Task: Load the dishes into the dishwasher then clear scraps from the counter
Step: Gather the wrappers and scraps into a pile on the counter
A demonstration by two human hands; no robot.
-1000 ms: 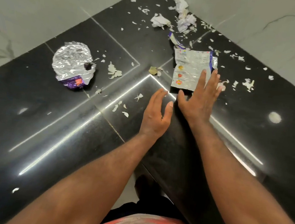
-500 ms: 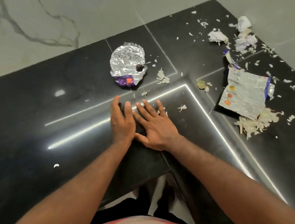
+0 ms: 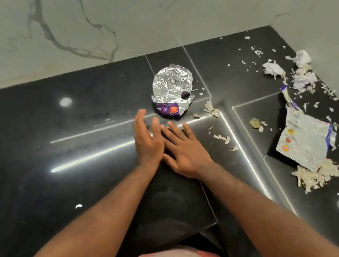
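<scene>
Hands: left hand point(image 3: 147, 140) edge-on, uncurled, as barrier; right hand point(image 3: 185, 149) flat, splayed, on glossy black counter point(image 3: 76, 160), apparently gathering pale scraps point(image 3: 222, 137).

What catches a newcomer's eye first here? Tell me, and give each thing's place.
The crumpled silver foil wrapper shines in the middle of the black counter, just beyond the left hand and right hand, which lie open, side by side. To the right a flattened printed wrapper lies beside a heap of pale scraps, and crumpled paper sits in the far corner.
</scene>
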